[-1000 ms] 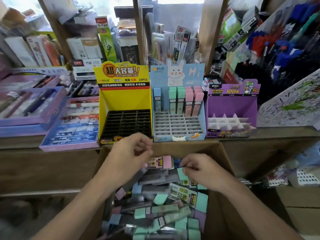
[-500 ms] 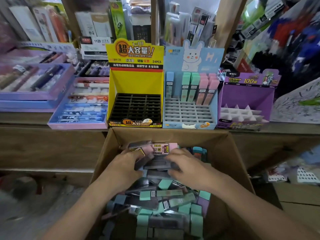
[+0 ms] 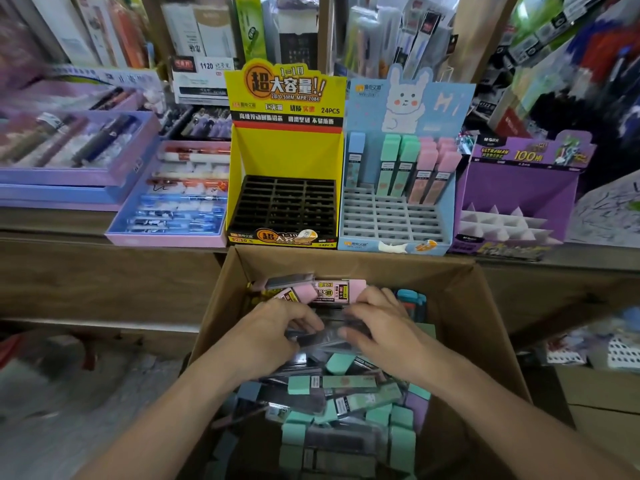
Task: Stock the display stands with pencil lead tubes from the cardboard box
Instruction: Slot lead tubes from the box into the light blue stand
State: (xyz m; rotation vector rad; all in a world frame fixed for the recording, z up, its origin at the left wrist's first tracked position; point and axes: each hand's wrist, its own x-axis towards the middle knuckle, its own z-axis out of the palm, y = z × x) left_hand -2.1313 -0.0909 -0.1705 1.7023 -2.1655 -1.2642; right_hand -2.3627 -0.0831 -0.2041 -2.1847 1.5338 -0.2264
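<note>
Cardboard box (image 3: 485, 306) heaped with loose tubes (image 3: 332, 382). Yellow stand (image 3: 287, 157) empty, purple stand (image 3: 519, 188) empty. Blue stand (image 3: 391, 216) holds back row only. Left hand (image 3: 270, 337), right hand (image 3: 384, 327) both down in box, fingers curled round grey tubes. Judgement: early stage, most stocking left.

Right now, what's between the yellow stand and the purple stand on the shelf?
The light-blue rabbit stand sits between the yellow stand and purple stand, with tubes only in its back row. The head view shows it.

Soft even daylight, centre fairly sharp, edges motion-blurred, wide-angle bowing at sides
</note>
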